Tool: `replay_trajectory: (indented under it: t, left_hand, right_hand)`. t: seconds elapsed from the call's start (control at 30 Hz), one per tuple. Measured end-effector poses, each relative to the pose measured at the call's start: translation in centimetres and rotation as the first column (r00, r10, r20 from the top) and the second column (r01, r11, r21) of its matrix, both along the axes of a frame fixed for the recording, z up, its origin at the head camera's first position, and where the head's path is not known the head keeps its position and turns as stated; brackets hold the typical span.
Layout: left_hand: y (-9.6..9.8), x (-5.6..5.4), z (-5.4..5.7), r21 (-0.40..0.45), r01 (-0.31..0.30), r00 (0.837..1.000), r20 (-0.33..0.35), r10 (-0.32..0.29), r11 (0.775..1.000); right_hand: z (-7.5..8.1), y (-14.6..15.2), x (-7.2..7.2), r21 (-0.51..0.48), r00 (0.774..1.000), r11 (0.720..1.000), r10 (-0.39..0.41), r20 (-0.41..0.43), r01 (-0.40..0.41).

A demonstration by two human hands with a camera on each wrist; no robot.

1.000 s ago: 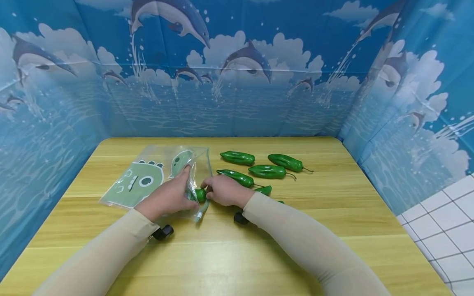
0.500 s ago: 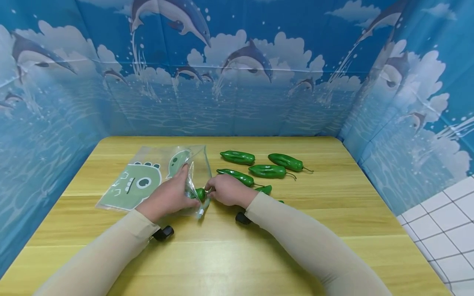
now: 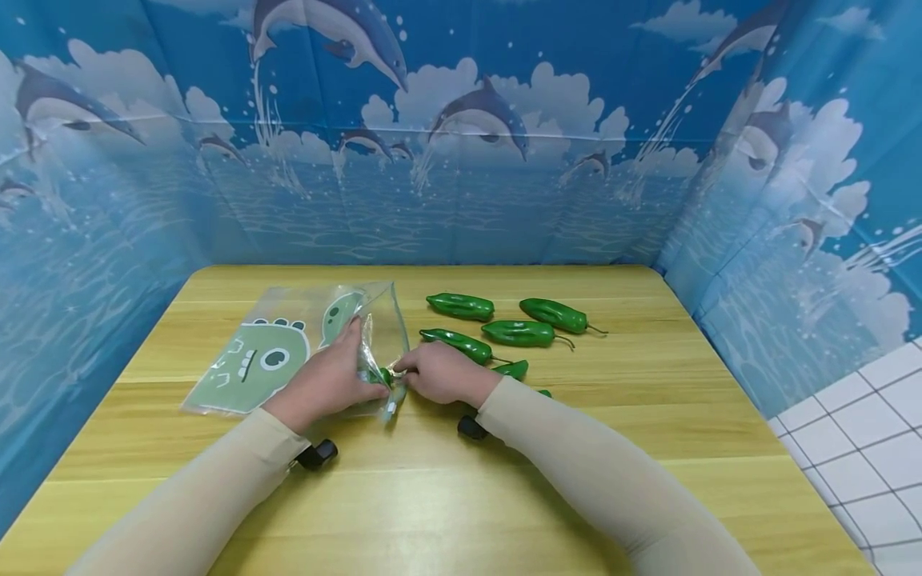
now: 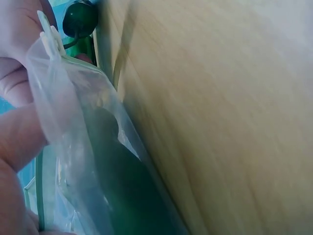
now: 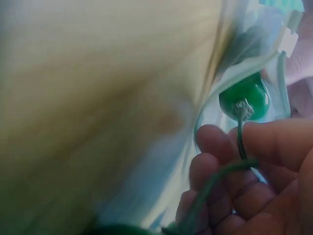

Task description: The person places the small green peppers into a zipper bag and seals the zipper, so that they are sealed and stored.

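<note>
The left hand (image 3: pixel 326 384) grips the clear bag (image 3: pixel 284 344) near its mouth, thumb well apart from the fingers. At the bag's mouth, the right hand (image 3: pixel 441 373), fingers curled, pinches the stem (image 5: pixel 240 139) of a green pepper (image 5: pixel 244 93) lying inside.

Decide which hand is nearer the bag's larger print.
Left: the left hand holds the bag beside the print; the right hand, farther off, is at the bag's mouth.

Rounded corners at the far edge of the yellow wood-grain bench (image 3: pixel 446 504), blue printed fabric curtain (image 3: pixel 461 220) hanging round 3 sides, grey-blue dolphins (image 3: pixel 484 102) leaping across it, and square white tiles (image 3: pixel 880 378) showing lower right!
</note>
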State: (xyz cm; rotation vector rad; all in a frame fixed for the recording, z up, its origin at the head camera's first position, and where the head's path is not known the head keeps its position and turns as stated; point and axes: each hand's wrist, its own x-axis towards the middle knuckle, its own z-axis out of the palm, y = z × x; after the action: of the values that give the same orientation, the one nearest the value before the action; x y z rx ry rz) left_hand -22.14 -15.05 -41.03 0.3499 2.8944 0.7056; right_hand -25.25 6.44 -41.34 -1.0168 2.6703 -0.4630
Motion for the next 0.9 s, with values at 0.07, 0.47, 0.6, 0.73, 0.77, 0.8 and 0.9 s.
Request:
replay_trajectory:
  t: [0.07, 0.47, 0.6, 0.73, 0.77, 0.8, 0.9]
  left_hand:
    - [-0.02, -0.01, 0.03, 0.005, -0.004, 1.0, -0.008, 0.004, 1.0]
    - [0.09, -0.15, 0.14, 0.012, -0.017, 1.0, 0.008, 0.017, 1.0]
    - [-0.06, -0.2, 0.01, 0.015, -0.024, 1.0, 0.009, 0.023, 1.0]
    - [-0.09, -0.24, -0.06, 0.019, -0.029, 0.999, 0.014, 0.029, 0.999]
    - [-0.07, -0.24, -0.07, 0.017, -0.029, 0.999, 0.013, 0.029, 0.999]
    - [-0.05, -0.25, -0.08, 0.016, -0.029, 0.999, 0.014, 0.029, 0.999]
    - [0.02, -0.27, -0.11, 0.012, -0.029, 1.0, 0.011, 0.029, 1.0]
  right_hand:
    - [0.06, 0.16, 0.03, -0.006, 1.0, 1.0, -0.014, -0.006, 0.014]
    - [-0.14, -0.04, 0.18, -0.009, 1.0, 1.0, -0.015, 0.02, 0.015]
    - [-0.04, 0.46, 0.04, -0.053, 0.997, 0.996, -0.072, 0.04, 0.074]
    - [0.03, 0.6, 0.02, -0.073, 0.996, 0.993, -0.09, 0.023, 0.091]
    - [0.02, 0.56, 0.04, -0.075, 0.996, 0.993, -0.087, 0.015, 0.088]
    - [-0.02, 0.51, 0.04, -0.076, 0.996, 0.993, -0.084, 0.007, 0.085]
    - [-0.13, 0.28, 0.09, -0.077, 0.997, 0.994, -0.077, -0.012, 0.076]
